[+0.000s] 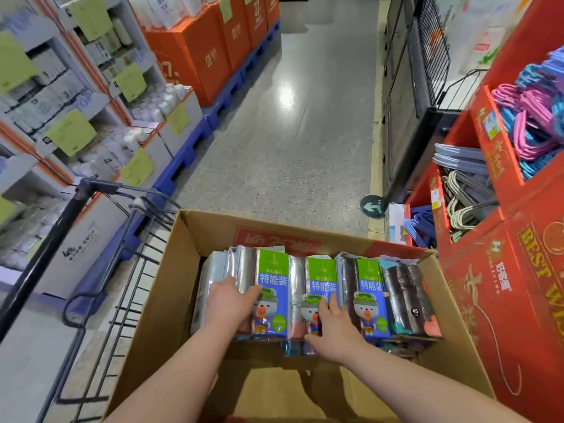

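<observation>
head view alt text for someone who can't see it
Left hand and right hand rest on green-and-blue labelled packs lined up in an open cardboard box in a shop aisle. A black cart stands left, red boxes of hangers right.

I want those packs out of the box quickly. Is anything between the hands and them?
Nothing visible. The left hand rests on the left labelled pack and the right hand on the middle labelled pack, both lying uncovered in the open cardboard box.

The right hand covers the middle pack's lower label.
</observation>
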Available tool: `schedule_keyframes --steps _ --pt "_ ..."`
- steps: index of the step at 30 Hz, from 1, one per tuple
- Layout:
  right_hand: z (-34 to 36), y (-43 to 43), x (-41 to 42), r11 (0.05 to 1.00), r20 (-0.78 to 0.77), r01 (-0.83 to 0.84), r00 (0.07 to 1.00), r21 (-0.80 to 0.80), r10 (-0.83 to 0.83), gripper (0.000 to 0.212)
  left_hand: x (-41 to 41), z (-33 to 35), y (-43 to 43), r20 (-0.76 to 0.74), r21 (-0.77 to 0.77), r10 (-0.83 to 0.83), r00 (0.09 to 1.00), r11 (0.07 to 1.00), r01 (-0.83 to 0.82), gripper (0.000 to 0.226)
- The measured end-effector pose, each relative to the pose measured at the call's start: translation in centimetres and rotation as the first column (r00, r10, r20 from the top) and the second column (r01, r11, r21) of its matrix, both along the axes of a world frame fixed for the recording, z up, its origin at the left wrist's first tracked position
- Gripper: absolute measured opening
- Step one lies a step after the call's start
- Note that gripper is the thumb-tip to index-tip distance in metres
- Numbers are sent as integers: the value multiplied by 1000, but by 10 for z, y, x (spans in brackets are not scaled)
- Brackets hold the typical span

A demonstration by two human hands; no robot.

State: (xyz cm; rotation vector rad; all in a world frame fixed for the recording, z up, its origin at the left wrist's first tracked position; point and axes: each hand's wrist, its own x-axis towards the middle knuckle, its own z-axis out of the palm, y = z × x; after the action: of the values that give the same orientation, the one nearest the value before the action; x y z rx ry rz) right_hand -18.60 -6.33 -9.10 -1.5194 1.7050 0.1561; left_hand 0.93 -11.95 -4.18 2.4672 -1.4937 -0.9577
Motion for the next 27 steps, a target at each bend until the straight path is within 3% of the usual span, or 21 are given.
schedule_keyframes --steps 5,9,13,16,20,25,27 --pt "3 -10 -4 952 139 299 948 -67 -288 63 3 -2 0 -100 -12 112 989 993 -114 51" --pt "2 -22 3 844 202 536 824 27 -530 77 -1 0 3 -293 13 229 928 972 -236 45" --pt "-2 -30 4 764 161 639 748 91 -644 77 -2 5 5 -421 51 314 851 945 -323 54" --pt "0 -36 3 707 187 697 683 121 -706 72 2 7 8 -432 48 316 845 943 -328 67" --pt "4 -42 -3 683 246 709 640 175 -728 73 7 7 14 -483 88 344 805 934 -347 56" --pt "9 -39 -11 656 345 717 569 236 -747 70 8 10 15 -445 53 332 832 937 -346 56" --pt "10 -35 -14 668 383 703 562 244 -733 58 5 11 16 -462 43 327 824 937 -347 53"
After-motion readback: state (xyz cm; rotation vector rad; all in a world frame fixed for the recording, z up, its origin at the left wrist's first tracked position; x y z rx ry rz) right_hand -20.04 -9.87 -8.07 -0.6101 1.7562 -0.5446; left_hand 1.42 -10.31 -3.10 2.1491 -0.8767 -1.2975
